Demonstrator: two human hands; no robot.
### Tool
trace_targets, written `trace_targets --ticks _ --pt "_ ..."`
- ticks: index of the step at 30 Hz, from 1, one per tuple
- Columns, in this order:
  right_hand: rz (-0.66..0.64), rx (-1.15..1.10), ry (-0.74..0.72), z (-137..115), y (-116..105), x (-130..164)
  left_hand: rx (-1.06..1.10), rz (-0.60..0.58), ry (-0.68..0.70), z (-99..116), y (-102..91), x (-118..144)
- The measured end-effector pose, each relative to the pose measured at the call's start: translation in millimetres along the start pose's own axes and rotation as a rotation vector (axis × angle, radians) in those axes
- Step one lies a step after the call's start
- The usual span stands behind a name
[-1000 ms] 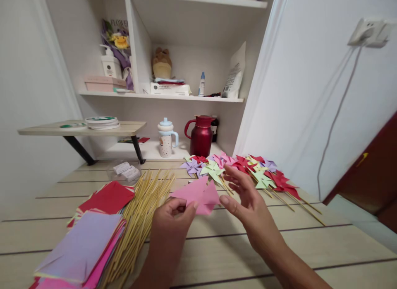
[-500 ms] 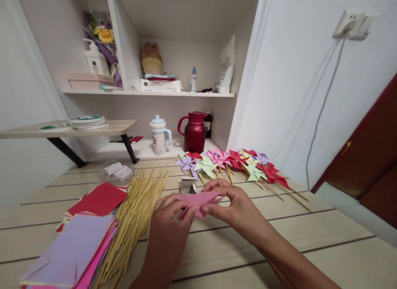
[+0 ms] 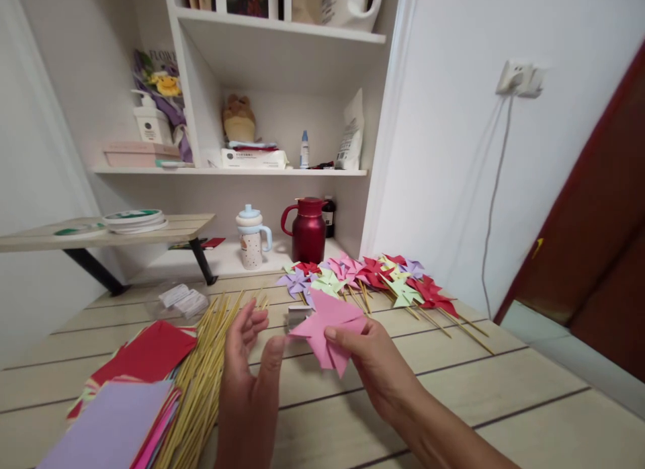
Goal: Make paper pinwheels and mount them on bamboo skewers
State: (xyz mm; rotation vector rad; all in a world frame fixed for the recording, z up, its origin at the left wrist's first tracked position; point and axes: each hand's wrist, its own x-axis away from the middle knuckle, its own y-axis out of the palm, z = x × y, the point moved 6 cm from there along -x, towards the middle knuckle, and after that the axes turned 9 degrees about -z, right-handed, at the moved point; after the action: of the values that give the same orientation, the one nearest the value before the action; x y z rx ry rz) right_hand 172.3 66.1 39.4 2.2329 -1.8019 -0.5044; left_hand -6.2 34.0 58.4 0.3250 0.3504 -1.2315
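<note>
A pink paper pinwheel without a stick is pinched at its middle by my right hand, thumb on the front. To its left, my left hand is held up with fingers apart and nothing in them. Behind the pinwheel sits a small box, partly covered by it. Thin wooden sticks lie in a loose heap beside my left hand. Stacked purple paper and red paper lie farther left.
Finished pinwheels on sticks, among them a red one, lie at the table's back right. A red thermos jug and a blue-lidded cup stand behind. A clear dish holds white packets. A small raised shelf stands back left.
My left hand has let go of the pink paper and moved left, opening. My right hand has turned the paper so its pinwheel shape faces me. The view has tilted up.
</note>
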Motion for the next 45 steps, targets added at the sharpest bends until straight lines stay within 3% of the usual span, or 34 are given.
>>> trace_targets --ticks 3,6,12,17,21,25,30,34,45 --pt "0.023 -0.156 -0.014 0 -1 -2 0.123 -0.002 -0.115 -28 7.9 -4" --pt "0.022 -0.223 -0.017 1 1 -1 0.152 -0.091 -0.275 -50 18.6 0" --pt "-0.096 -0.242 -0.002 12 18 5 0.341 -0.315 -0.479 -45 37.5 17" --pt "-0.128 -0.222 0.028 18 27 11 0.392 -0.313 -0.507 -33 41.5 20" --pt "-0.117 -0.228 0.024 16 28 13 0.461 -0.289 -0.526 -36 40.5 20" --pt "-0.122 -0.246 0.014 15 29 12 0.524 -0.341 -0.563 -40 40.4 19" --pt "-0.115 -0.261 0.012 15 30 13 0.380 -0.349 -0.593 -28 34.5 19" --pt "-0.136 -0.267 0.023 16 32 14 0.246 -0.324 -0.531 -18 29.9 20" --pt "-0.127 -0.292 0.041 20 34 13 0.263 -0.371 -0.551 -35 31.4 19"
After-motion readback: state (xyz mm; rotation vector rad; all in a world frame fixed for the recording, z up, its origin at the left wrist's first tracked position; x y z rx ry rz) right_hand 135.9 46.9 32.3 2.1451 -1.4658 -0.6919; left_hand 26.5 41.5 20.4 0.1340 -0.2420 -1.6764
